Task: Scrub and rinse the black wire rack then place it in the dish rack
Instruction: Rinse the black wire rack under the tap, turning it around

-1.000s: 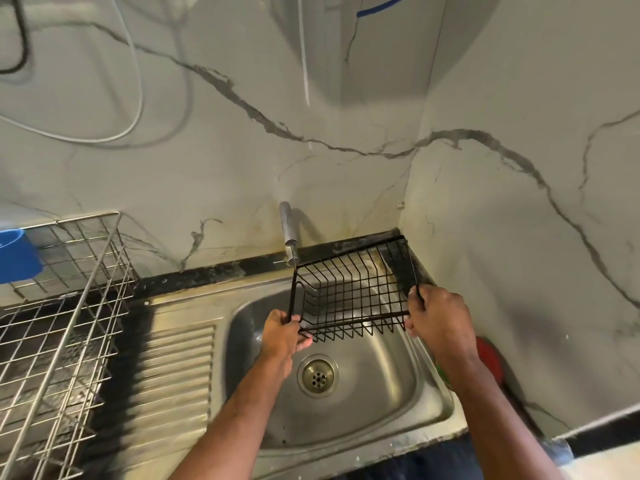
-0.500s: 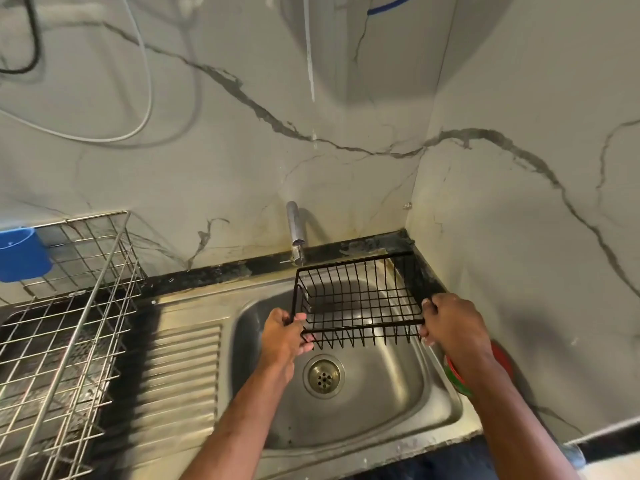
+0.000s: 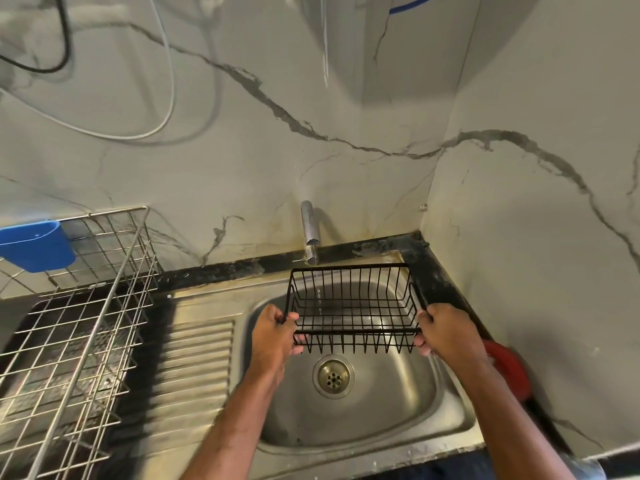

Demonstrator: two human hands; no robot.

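The black wire rack (image 3: 351,306) is a small open basket held level above the steel sink (image 3: 349,417), under the tap (image 3: 309,233). A thin stream of water falls from the tap through the basket's left part. My left hand (image 3: 273,336) grips its left end and my right hand (image 3: 446,332) grips its right end. The dish rack (image 3: 72,344), a large silver wire frame, stands on the counter at the left, apart from both hands.
A blue plastic cup holder (image 3: 36,245) hangs on the dish rack's back edge. A red and green object (image 3: 507,367) lies on the sink's right rim behind my right wrist. The ribbed drainboard (image 3: 194,372) lies between sink and dish rack. Marble walls close the back and right.
The black wire rack has tipped from a tilt to level and shifted slightly left under the tap. Both hands kept their hold on its ends.
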